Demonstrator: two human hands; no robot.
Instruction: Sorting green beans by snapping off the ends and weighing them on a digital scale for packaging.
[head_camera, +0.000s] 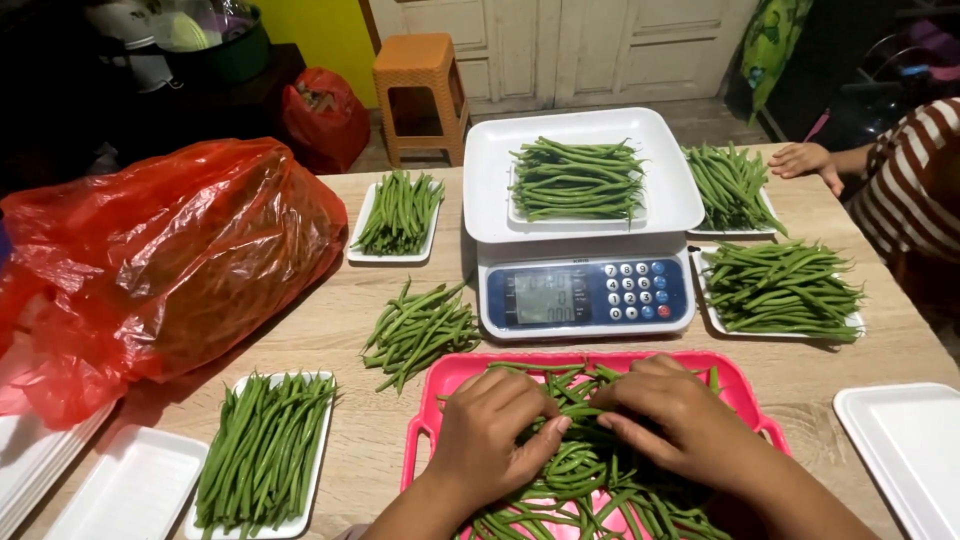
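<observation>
A pink tray (455, 371) at the near table edge holds a heap of loose green beans (585, 478). My left hand (492, 432) and my right hand (678, 417) both rest palm down on that heap, fingers curled into the beans and fingertips almost meeting in the middle. Just beyond the tray stands a white and blue digital scale (585, 292). On its pan lies a white foam tray with a bundle of beans (577, 178).
A big red plastic bag (165, 255) fills the table's left. Foam trays of beans (262, 450) (398, 213) (782, 288) (730, 185) surround the scale; a loose bean pile (418, 333) lies between. Empty foam trays (905, 450) (125, 490) sit near corners. Another person's hand (805, 160) rests far right.
</observation>
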